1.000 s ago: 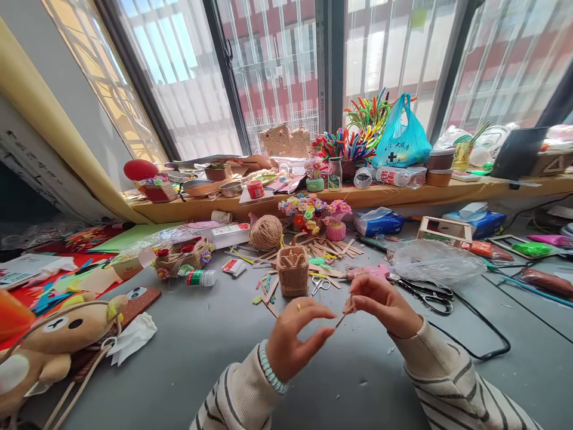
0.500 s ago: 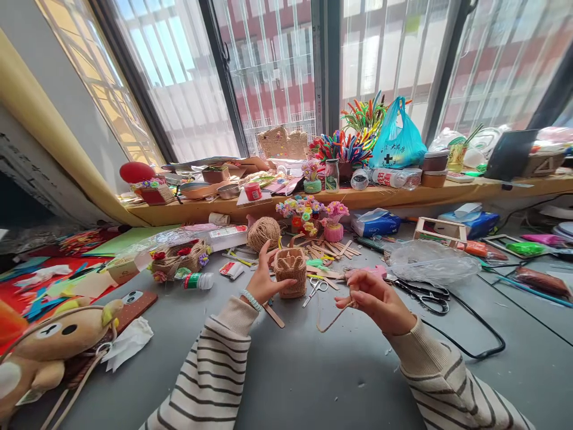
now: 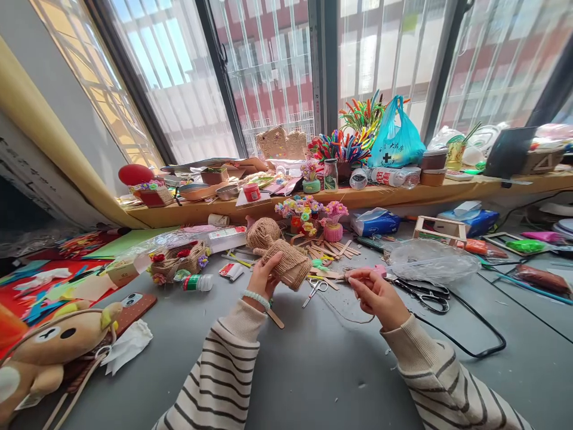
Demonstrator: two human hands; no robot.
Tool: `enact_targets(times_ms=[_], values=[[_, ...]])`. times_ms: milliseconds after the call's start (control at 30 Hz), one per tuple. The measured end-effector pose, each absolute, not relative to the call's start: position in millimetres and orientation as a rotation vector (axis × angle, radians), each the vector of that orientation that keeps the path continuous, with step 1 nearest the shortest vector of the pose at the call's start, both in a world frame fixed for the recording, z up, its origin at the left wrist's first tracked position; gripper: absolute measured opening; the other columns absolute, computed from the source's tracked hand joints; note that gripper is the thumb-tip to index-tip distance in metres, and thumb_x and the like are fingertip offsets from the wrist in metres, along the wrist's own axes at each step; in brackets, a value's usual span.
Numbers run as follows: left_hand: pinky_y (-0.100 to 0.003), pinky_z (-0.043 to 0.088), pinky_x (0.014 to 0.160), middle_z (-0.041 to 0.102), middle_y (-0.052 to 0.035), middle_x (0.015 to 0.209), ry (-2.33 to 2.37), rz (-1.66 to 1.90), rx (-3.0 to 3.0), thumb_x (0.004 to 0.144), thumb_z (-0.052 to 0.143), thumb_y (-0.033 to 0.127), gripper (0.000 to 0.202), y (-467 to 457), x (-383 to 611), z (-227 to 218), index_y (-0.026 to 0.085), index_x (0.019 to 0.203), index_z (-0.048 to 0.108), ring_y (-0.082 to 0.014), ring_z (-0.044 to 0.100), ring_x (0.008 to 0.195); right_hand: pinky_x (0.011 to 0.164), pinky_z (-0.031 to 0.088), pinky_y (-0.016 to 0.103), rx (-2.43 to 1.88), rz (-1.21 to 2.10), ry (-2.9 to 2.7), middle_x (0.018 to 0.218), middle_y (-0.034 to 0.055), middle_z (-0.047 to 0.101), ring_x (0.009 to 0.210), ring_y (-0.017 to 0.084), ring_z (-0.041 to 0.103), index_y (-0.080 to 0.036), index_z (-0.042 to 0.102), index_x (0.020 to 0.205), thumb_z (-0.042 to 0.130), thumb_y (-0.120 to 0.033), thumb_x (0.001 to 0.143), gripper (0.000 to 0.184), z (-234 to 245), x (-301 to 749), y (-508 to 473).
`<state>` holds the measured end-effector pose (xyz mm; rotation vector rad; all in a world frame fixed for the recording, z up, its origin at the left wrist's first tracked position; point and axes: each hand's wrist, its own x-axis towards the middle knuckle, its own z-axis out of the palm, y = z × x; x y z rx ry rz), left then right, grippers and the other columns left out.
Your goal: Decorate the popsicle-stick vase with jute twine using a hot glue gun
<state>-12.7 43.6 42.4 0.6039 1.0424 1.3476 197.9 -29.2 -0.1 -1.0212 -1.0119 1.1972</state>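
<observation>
My left hand (image 3: 264,276) is wrapped round a small basket covered in jute twine (image 3: 289,264), tilted on its side above the table. My right hand (image 3: 376,295) is closed, thumb and fingertips pinched together at the end of a strand of jute twine (image 3: 347,316). That strand sags between the basket and the right hand; the pinched part is hidden by the fingers. Just behind the basket sits a ball of jute twine (image 3: 264,232). Small white-handled scissors (image 3: 316,289) lie between the two hands, and a wooden craft stick (image 3: 275,318) pokes out below the left wrist.
More craft sticks (image 3: 333,248) are scattered behind the scissors. Black scissors (image 3: 423,294), a black cable (image 3: 487,352) and a clear plastic bag (image 3: 432,261) lie to the right. At left are a plush bear (image 3: 58,346), a phone (image 3: 138,306) and a small bottle (image 3: 198,282).
My left hand has lifted and tipped the basket from upright onto its side. The right hand has shifted slightly up and left, and the twine strand now hangs in a longer curve.
</observation>
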Motion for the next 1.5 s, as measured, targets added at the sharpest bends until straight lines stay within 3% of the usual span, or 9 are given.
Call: enact_targets(times_ms=[133, 300, 467, 600, 833, 967, 1267, 1400, 1500], values=[[-0.024, 0.052, 0.059, 0.060, -0.0042, 0.076, 1.104, 1.327, 0.430, 0.069, 0.064, 0.026, 0.019, 31.7, -1.5, 47.9, 0.016, 0.084, 0.057, -0.0121, 0.059, 0.063, 0.032, 0.018, 0.016, -1.052, 1.193, -1.017, 0.055, -0.0071, 0.047, 0.035, -0.001, 0.023, -0.015, 0.049, 0.086, 0.058, -0.056, 0.065, 0.046, -2.5, 201.0, -25.8], [-0.028, 0.053, 0.060, 0.057, -0.0031, 0.076, 1.056, 1.329, 0.307, 0.067, 0.065, 0.027, 0.020, 18.7, 12.6, 52.2, 0.018, 0.082, 0.055, -0.0135, 0.057, 0.065, 0.034, 0.021, 0.014, -1.056, 1.195, -1.028, 0.055, -0.0064, 0.047, 0.041, 0.002, 0.033, -0.016, 0.051, 0.085, 0.062, -0.055, 0.061, 0.048, -2.8, 201.0, -25.5], [-0.034, 0.054, 0.062, 0.055, -0.0044, 0.076, 0.952, 1.269, 0.187, 0.068, 0.063, 0.029, 0.020, 8.5, 24.4, 55.3, 0.017, 0.081, 0.053, -0.0170, 0.057, 0.070, 0.030, 0.015, 0.015, -1.035, 1.179, -1.034, 0.049, -0.0072, 0.044, 0.032, -0.001, 0.023, -0.016, 0.052, 0.071, 0.055, -0.058, 0.068, 0.042, 2.6, 196.5, -32.3], [-0.038, 0.053, 0.061, 0.054, -0.0062, 0.077, 0.886, 1.213, 0.143, 0.070, 0.060, 0.034, 0.022, 2.4, 31.2, 55.7, 0.017, 0.081, 0.053, -0.0200, 0.057, 0.073, 0.029, 0.025, 0.015, -1.033, 1.086, -1.030, 0.045, -0.0065, 0.045, 0.030, 0.000, 0.026, -0.016, 0.052, 0.065, 0.051, -0.056, 0.071, 0.041, 5.7, 191.6, -36.6], [-0.039, 0.053, 0.060, 0.053, -0.0067, 0.076, 0.794, 1.115, 0.183, 0.072, 0.054, 0.047, 0.035, 3.5, 40.7, 51.9, 0.014, 0.084, 0.053, -0.0192, 0.055, 0.070, 0.031, 0.030, 0.018, -1.076, 1.021, -1.044, 0.046, -0.0054, 0.051, 0.029, 0.002, 0.029, -0.016, 0.055, 0.078, 0.052, -0.054, 0.071, 0.039, 1.1, 192.8, -34.6], [-0.040, 0.052, 0.065, 0.054, -0.0076, 0.078, 0.737, 1.079, 0.184, 0.070, 0.054, 0.051, 0.040, 4.0, 42.8, 48.0, 0.015, 0.088, 0.054, -0.0208, 0.057, 0.074, 0.033, 0.027, 0.019, -1.109, 0.977, -1.057, 0.049, -0.0039, 0.051, 0.031, 0.003, 0.031, -0.015, 0.057, 0.072, 0.052, -0.055, 0.071, 0.040, 0.9, 193.5, -34.2], [-0.032, 0.051, 0.059, 0.056, -0.0045, 0.075, 0.789, 1.212, 0.260, 0.072, 0.058, 0.041, 0.030, 0.7, 43.9, 47.0, 0.017, 0.089, 0.056, -0.0164, 0.055, 0.066, 0.037, 0.022, 0.022, -1.171, 0.824, -1.108, 0.046, -0.0053, 0.036, 0.041, 0.007, 0.030, -0.019, 0.055, 0.071, 0.046, -0.058, 0.073, 0.040, 3.1, 194.7, -35.6], [-0.026, 0.050, 0.060, 0.059, -0.0029, 0.081, 0.800, 1.361, 0.309, 0.069, 0.063, 0.029, 0.020, -0.8, 48.1, 38.2, 0.019, 0.086, 0.057, -0.0136, 0.056, 0.069, 0.048, 0.035, 0.024, -1.192, 0.666, -1.143, 0.059, -0.0002, 0.050, 0.053, 0.010, 0.043, -0.020, 0.053, 0.070, 0.048, -0.055, 0.074, 0.036, 2.5, 191.6, -36.5], [-0.023, 0.050, 0.068, 0.061, -0.0024, 0.097, 0.763, 1.469, 0.440, 0.068, 0.065, 0.024, 0.027, -4.9, 52.7, 30.6, 0.022, 0.094, 0.056, -0.0139, 0.059, 0.084, 0.057, 0.039, 0.026, -1.175, 0.626, -1.186, 0.069, 0.0023, 0.056, 0.062, 0.013, 0.050, -0.020, 0.055, 0.079, 0.054, -0.053, 0.071, 0.034, 0.5, 188.5, -36.9]])
